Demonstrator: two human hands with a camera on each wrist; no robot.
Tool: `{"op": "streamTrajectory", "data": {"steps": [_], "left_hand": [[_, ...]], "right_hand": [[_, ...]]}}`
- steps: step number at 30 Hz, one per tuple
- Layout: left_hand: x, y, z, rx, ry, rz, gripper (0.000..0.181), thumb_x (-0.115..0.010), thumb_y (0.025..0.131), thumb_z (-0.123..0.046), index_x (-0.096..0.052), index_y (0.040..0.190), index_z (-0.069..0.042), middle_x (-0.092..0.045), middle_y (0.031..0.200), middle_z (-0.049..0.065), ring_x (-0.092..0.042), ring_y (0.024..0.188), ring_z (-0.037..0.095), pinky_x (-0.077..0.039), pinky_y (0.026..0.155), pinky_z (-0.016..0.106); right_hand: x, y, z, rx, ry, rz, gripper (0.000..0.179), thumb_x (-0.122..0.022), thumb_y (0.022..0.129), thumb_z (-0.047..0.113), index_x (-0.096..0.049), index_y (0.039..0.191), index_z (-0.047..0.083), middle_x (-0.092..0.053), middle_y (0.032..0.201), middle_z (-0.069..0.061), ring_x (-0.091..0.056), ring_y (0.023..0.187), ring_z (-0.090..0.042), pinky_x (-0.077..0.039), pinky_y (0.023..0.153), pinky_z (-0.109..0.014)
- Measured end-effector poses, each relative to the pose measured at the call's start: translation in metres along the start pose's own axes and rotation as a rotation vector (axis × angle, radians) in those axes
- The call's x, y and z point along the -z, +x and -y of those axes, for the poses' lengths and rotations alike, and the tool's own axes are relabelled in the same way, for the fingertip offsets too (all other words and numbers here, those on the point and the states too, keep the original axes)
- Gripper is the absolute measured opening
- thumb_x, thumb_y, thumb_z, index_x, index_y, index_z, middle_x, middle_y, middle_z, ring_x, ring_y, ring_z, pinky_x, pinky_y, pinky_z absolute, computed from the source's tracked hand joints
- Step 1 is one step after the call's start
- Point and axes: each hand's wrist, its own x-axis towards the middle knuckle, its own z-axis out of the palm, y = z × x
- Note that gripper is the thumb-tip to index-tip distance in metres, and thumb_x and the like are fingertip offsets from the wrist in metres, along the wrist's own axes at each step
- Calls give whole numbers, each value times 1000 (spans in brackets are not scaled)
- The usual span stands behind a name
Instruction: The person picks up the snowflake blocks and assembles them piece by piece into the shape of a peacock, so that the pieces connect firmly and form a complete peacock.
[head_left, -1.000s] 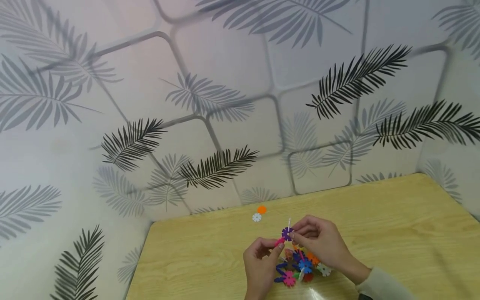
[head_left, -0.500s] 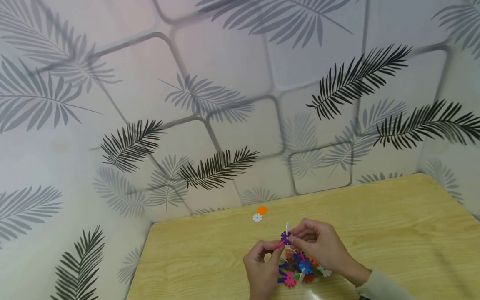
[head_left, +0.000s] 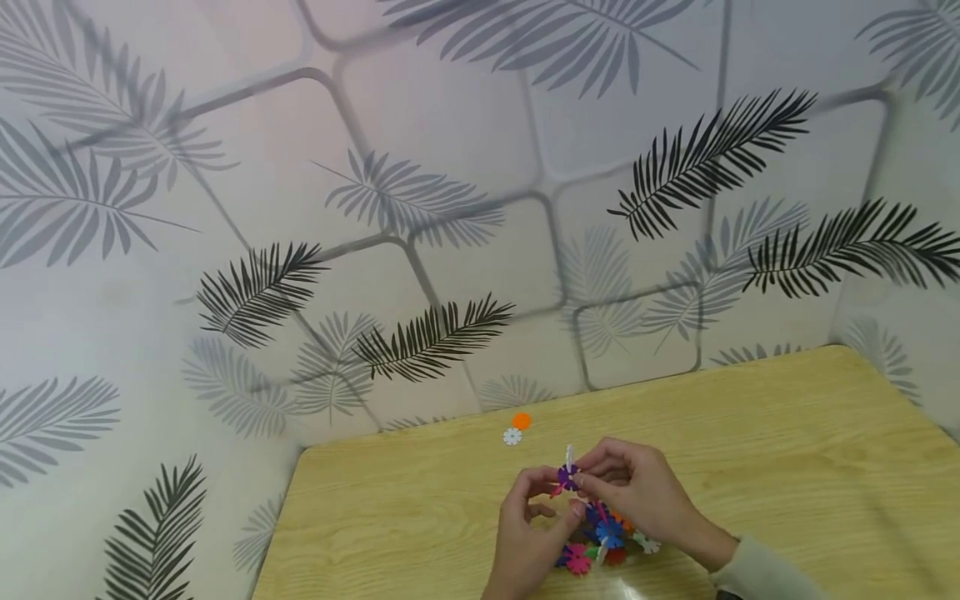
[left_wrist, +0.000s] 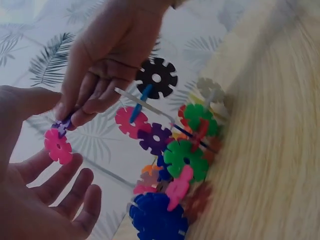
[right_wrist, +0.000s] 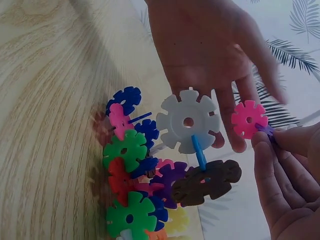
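Observation:
My right hand (head_left: 637, 492) pinches a purple notched plastic disc (right_wrist: 265, 131) between thumb and fingers, above the table. Joined to the purple one are a pink notched disc (left_wrist: 58, 146) and, in the head view, a white disc (head_left: 569, 456) seen nearly edge-on. My left hand (head_left: 525, 529) is beside them with its thumb apart from its fingers; in the left wrist view its fingers (left_wrist: 44, 165) are spread just by the pink disc, and whether they touch is unclear. Below both hands lies a heap of coloured notched discs (head_left: 609, 533), partly hidden by the hands.
An orange disc (head_left: 521, 421) and a white notched disc (head_left: 512, 437) lie near the table's back edge. Upright from the heap, a brown disc (right_wrist: 207, 182) is joined through a blue one to a white disc (right_wrist: 175, 120). The wood-grain table (head_left: 390, 517) meets a leaf-patterned wall (head_left: 480, 275).
My left thumb has come away from the pink disc and its fingers have opened. The right hand keeps its pinch on the purple disc, shifting slightly left.

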Motion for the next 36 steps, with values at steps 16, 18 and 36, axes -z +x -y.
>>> {"op": "streamTrajectory", "data": {"steps": [16,18,36], "left_hand": [[5,18,8,160,-234,-149,21,-68,107,-13,-72,114,6,-74,102,0,-69,95,11,-63,82,28],[6,20,10,168,-251,-167,21,-67,107,-12,-72,114,6,-74,101,-1,-70,94,12,-63,81,28],[9,13,23,175,-246,-142,23,-69,105,-11,-70,113,11,-74,97,-1,-69,89,9,-62,79,26]], "right_hand": [[19,47,-8,51,-108,164,12,-72,107,17,-78,106,6,-82,95,-15,-78,78,-12,-69,74,-37],[24,68,-10,85,-185,160,11,-71,107,16,-79,105,8,-81,93,-14,-75,76,-8,-68,73,-34],[-31,161,-57,13,-915,501,53,-65,99,6,-67,150,20,-61,124,-13,-57,108,-28,-56,86,-44]]}}
